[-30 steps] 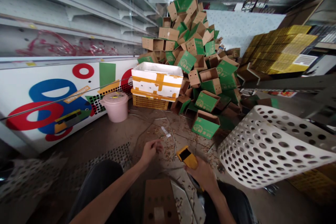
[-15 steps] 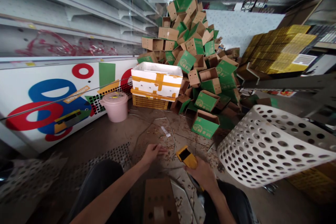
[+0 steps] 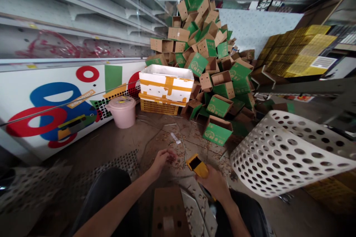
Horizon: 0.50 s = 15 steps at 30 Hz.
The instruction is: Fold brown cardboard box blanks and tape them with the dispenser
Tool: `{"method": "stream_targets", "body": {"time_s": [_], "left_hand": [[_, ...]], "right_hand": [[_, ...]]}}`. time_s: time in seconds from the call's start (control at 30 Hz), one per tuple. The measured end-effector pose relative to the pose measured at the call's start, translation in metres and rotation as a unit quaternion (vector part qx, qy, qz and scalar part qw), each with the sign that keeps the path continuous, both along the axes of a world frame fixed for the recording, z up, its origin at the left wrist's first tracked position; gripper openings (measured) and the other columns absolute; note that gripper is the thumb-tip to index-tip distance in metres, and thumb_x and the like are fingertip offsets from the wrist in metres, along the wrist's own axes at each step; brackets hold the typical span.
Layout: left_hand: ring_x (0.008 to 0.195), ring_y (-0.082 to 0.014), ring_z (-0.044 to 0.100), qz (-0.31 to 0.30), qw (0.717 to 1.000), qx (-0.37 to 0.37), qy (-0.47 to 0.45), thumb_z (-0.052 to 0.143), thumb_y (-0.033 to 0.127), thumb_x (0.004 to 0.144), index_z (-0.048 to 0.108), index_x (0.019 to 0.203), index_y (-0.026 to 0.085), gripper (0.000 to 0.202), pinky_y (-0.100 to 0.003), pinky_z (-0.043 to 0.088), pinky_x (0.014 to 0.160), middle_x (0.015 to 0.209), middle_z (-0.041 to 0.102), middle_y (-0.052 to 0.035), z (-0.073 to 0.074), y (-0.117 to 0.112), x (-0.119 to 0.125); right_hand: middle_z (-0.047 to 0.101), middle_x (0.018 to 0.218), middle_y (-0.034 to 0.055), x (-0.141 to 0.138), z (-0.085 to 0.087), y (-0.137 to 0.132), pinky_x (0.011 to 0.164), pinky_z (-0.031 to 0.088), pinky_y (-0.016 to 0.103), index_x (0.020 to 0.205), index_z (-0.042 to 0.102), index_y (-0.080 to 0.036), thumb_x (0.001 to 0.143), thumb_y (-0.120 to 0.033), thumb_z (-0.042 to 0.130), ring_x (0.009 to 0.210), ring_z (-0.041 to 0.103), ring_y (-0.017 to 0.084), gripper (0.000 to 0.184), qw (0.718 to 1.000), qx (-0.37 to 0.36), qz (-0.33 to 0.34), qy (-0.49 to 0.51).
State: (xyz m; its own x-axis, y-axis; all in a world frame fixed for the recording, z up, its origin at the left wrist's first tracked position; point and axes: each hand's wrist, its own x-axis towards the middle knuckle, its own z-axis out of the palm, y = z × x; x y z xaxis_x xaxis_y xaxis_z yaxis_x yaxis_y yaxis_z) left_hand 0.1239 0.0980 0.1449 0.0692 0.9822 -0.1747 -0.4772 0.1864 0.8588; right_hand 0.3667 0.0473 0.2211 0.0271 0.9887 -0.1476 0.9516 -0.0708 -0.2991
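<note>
My left hand reaches down to the littered floor, fingers curled together as if pinching something too small to name. My right hand grips a yellow tool with a black window, held just above the floor to the right of the left hand. A flat brown cardboard piece with holes lies between my knees. Small scraps are scattered on the floor around both hands.
A white perforated basket sits close on the right. A big heap of green and brown cartons fills the back. A white foam box rests on a yellow crate, beside a pink bucket. A painted freezer cabinet lines the left.
My left hand's fingers stretched out half a second ago and have curled together again over the floor scraps. The right hand with the yellow tool has barely moved.
</note>
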Motion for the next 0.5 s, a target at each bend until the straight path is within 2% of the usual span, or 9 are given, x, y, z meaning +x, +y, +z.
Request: {"method": "stream_targets", "body": {"time_s": [0.3,0.4,0.5], "left_hand": [[0.057,-0.0178,0.067,0.016,0.997,0.011,0.068,0.07,0.063,0.066,0.064,0.075,0.017,0.047,-0.027,0.046,0.056,0.073,0.077,-0.0109,-0.001,0.0,0.002],[0.053,-0.0157,0.063,0.02,0.989,0.039,0.144,0.063,0.074,0.073,0.062,0.061,0.017,0.058,-0.025,0.041,0.053,0.067,0.073,-0.0114,0.001,0.003,0.0],[0.052,-0.0153,0.061,0.014,0.979,0.054,0.198,0.044,0.086,0.081,0.06,0.05,0.017,0.078,-0.026,0.039,0.053,0.063,0.07,-0.0129,0.007,0.01,-0.005]], "right_hand": [[0.079,0.104,0.0121,-0.001,0.001,-0.001,0.076,0.045,0.032,0.113,0.069,-0.02,0.083,-0.047,0.071,0.101,0.074,0.032,0.04,1.0,-0.001,0.005,-0.008],[0.078,0.104,0.0126,0.0,-0.002,0.0,0.076,0.045,0.032,0.113,0.069,-0.02,0.083,-0.049,0.07,0.101,0.074,0.032,0.042,1.0,-0.001,0.006,-0.017],[0.078,0.104,0.014,0.001,-0.002,0.0,0.077,0.045,0.034,0.114,0.069,-0.019,0.083,-0.051,0.07,0.102,0.073,0.033,0.045,1.0,-0.005,0.005,-0.024]]}}
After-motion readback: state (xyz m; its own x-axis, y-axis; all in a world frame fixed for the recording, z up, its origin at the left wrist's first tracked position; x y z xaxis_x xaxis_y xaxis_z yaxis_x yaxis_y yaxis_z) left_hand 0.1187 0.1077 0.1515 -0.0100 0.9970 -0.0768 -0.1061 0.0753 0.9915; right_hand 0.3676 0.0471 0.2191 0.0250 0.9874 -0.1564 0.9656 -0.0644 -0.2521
